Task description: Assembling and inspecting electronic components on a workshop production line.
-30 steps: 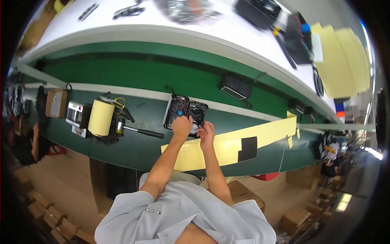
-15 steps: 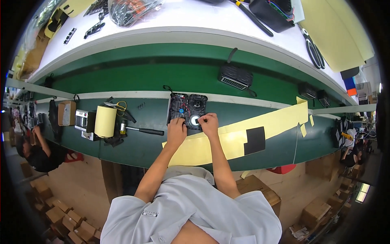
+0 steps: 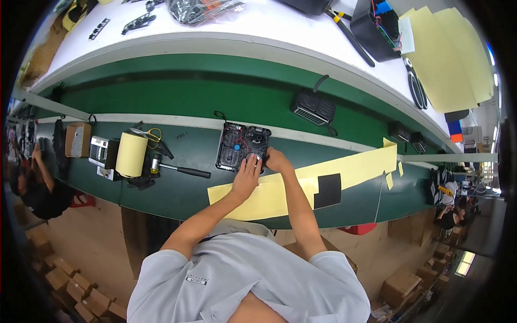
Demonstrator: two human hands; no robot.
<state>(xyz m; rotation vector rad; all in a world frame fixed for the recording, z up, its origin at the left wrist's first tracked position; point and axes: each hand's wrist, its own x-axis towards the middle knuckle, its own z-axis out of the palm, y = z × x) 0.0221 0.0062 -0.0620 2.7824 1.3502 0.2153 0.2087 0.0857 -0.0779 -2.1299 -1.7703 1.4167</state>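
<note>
While our left hand (image 3: 246,181) lays outstretched fingers on the lower right part of the opened black casing (image 3: 229,155), our right hand (image 3: 277,161) bends its fingers at the casing's right edge; we cannot tell whether these pinch anything. Our left grip is unclosed, resting on the casing rather than clasping it. We have the casing on the green bench (image 3: 172,199), just beyond the yellow sheet (image 3: 264,202), with a hammer (image 3: 194,173) lying to its left, near a yellow roll (image 3: 131,156).

Dark green bench (image 3: 161,199), white shelf (image 3: 280,24) beyond; tan floor (image 3: 102,231) (bright panel (image 3: 465,264) lower right).
</note>
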